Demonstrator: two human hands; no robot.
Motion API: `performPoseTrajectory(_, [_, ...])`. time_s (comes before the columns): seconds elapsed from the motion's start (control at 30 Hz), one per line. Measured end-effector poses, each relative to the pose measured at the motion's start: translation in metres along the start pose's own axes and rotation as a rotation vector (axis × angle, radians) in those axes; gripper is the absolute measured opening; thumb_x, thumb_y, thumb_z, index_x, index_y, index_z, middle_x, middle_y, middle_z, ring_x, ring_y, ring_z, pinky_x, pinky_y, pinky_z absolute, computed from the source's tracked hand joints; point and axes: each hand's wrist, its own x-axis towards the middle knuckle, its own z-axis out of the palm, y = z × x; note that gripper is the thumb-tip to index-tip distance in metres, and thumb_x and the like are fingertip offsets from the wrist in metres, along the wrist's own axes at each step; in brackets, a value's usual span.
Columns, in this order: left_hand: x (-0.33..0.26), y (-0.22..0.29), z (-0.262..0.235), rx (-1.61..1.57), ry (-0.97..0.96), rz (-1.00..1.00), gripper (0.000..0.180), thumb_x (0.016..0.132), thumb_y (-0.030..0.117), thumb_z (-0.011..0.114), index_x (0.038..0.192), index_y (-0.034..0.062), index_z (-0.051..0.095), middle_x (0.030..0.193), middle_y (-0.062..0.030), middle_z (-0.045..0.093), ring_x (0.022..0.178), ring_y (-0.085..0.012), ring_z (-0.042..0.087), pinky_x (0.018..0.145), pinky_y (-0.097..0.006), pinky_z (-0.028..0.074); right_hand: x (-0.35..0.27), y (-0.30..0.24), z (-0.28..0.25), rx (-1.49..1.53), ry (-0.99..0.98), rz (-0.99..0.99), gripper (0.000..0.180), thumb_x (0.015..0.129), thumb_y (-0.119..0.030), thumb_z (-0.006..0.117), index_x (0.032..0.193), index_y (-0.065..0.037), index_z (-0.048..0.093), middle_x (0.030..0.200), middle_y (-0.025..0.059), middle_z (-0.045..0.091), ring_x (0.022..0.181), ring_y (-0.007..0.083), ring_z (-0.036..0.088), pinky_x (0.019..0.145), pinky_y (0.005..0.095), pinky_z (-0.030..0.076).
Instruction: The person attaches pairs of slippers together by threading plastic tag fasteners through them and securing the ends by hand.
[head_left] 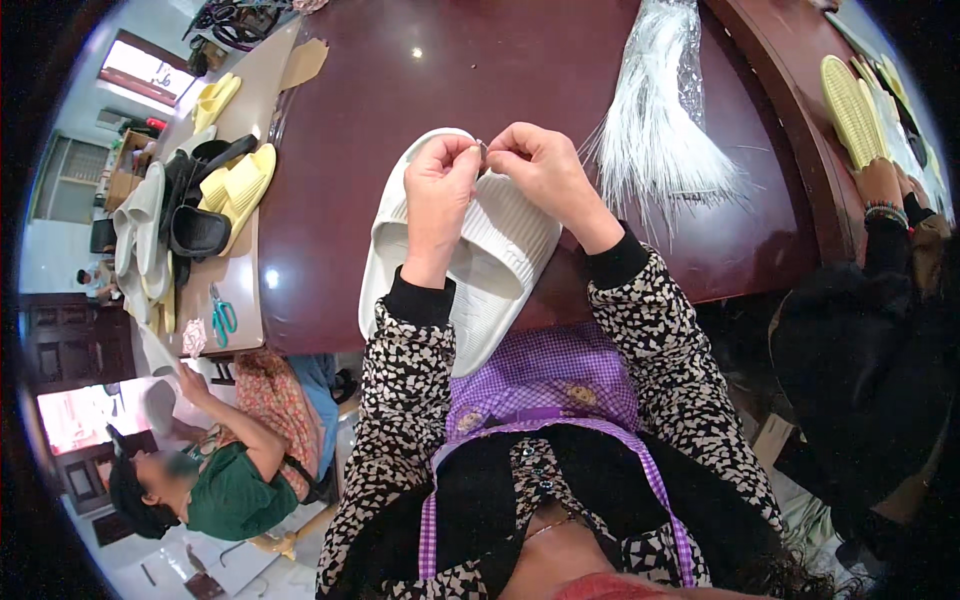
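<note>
A pair of off-white ribbed slide slippers (pixel 482 300) lies at the table's front edge, soles down, toes pointing away from me. Above the toe end, my left hand (pixel 440 195) and my right hand (pixel 548 178) meet, thumbs and fingertips pinched close together. Between the fingertips shows a small, thin, dark piece (pixel 483 156), too small to name. Most of it is hidden by the fingers. Part of the slippers' straps is covered by my left hand and wrist.
A bundle of thin white ties (pixel 670 130) in clear plastic lies far right. On the left table are yellow slippers (pixel 240 195), black and white ones, and teal-handled snips (pixel 222 312). One co-worker (pixel 235 490) sits left; another's hand (pixel 880 185) rests by a yellow slipper at right.
</note>
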Motion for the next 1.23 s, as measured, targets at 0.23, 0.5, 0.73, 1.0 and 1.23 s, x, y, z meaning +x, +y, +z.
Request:
performPoseTrajectory(0.23, [0.001, 0.000, 0.002, 0.036, 0.031, 0.005, 0.005, 0.087, 0.006, 0.061, 0.086, 0.0016, 0.062, 0.075, 0.0020, 0.059, 0.060, -0.0017, 0.048, 0.050, -0.017, 0.038, 0.000, -0.003, 0.000, -0.012, 0.007, 0.008, 0.011, 0.082, -0.008, 0.064, 0.086, 0.002, 0.066, 0.074, 0.0037, 0.066, 0.068, 0.0071, 0.058, 0.063, 0.0232, 0.047])
performPoseTrajectory(0.5, [0.001, -0.003, 0.002, 0.068, 0.048, 0.006, 0.006, 0.086, 0.006, 0.062, 0.084, 0.0009, 0.063, 0.073, 0.0033, 0.058, 0.062, -0.0019, 0.048, 0.052, -0.017, 0.039, 0.000, 0.001, 0.001, -0.023, 0.036, -0.053, 0.011, 0.081, -0.007, 0.065, 0.086, 0.002, 0.066, 0.073, 0.0039, 0.066, 0.066, 0.0074, 0.058, 0.061, 0.0231, 0.047])
performPoseTrajectory(0.73, [0.002, -0.008, 0.001, 0.153, 0.039, 0.073, 0.006, 0.084, 0.006, 0.064, 0.084, 0.0003, 0.064, 0.074, 0.0034, 0.059, 0.065, -0.0030, 0.049, 0.058, -0.018, 0.041, -0.002, 0.000, 0.000, -0.034, 0.038, -0.049, 0.011, 0.082, -0.008, 0.064, 0.086, 0.003, 0.066, 0.071, 0.0041, 0.065, 0.065, 0.0076, 0.057, 0.060, 0.0231, 0.047])
performPoseTrajectory(1.0, [0.002, -0.002, 0.001, 0.112, -0.001, -0.022, 0.008, 0.083, 0.007, 0.065, 0.086, -0.0003, 0.067, 0.074, 0.0034, 0.059, 0.068, -0.0030, 0.050, 0.060, -0.019, 0.041, -0.003, -0.003, -0.002, -0.054, 0.048, -0.072, 0.008, 0.083, -0.006, 0.063, 0.085, 0.001, 0.065, 0.070, 0.0046, 0.064, 0.065, 0.0080, 0.057, 0.060, 0.0238, 0.047])
performPoseTrajectory(1.23, [0.004, -0.004, -0.006, 0.158, -0.063, -0.056, 0.009, 0.084, 0.008, 0.065, 0.087, 0.0006, 0.068, 0.077, 0.0021, 0.062, 0.070, -0.0038, 0.052, 0.062, -0.019, 0.041, -0.003, 0.000, -0.004, -0.079, 0.026, -0.065, 0.007, 0.083, -0.007, 0.063, 0.085, 0.000, 0.064, 0.070, 0.0045, 0.064, 0.068, 0.0081, 0.059, 0.062, 0.0233, 0.047])
